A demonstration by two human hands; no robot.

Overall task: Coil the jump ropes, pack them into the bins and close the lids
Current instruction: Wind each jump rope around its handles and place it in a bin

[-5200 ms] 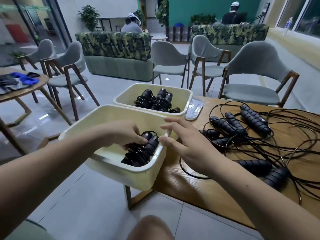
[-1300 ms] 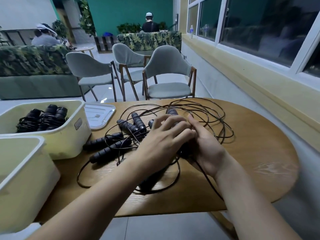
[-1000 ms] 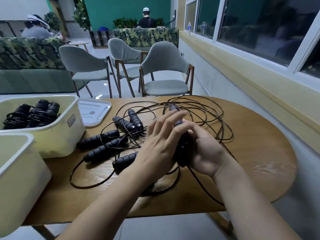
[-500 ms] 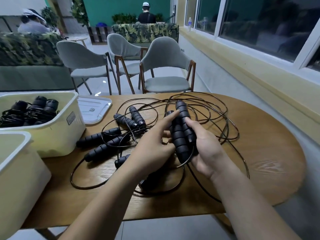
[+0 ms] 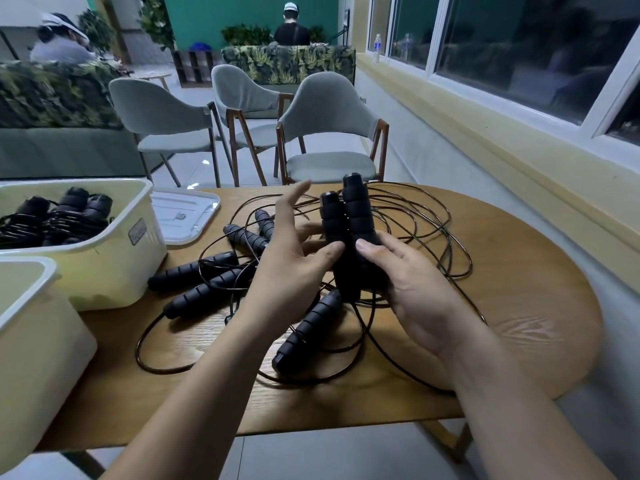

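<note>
Far left: near bin [image 5: 34, 341] at the table edge, its inside mostly out of frame. Behind it, far bin [image 5: 114, 271] with coiled ropes [image 5: 59, 216] packed inside, lid off. The lid [image 5: 187, 213] lies flat on the table just right of the far bin.

Mid-table: loose handles [image 5: 197, 270] lie in a fan among the cords, and one more handle [image 5: 304, 327] lies below the hands, angled towards the near edge.

Left hand [image 5: 294, 271]: grip apart, fingers spread and pointing up, thumb tip touching the left side of the handle pair [image 5: 349, 230].

The handle pair stands upright, side by side, lifted off the table, cords hanging from the bottom end.

Right hand [image 5: 415, 292]: grip clamped on the lower half of the handle pair, thumb across the front, fingers wrapped behind.

Right of that: uncoiled cords [image 5: 408, 216] in loose overlapping loops on the table [image 5: 536, 289].
</note>
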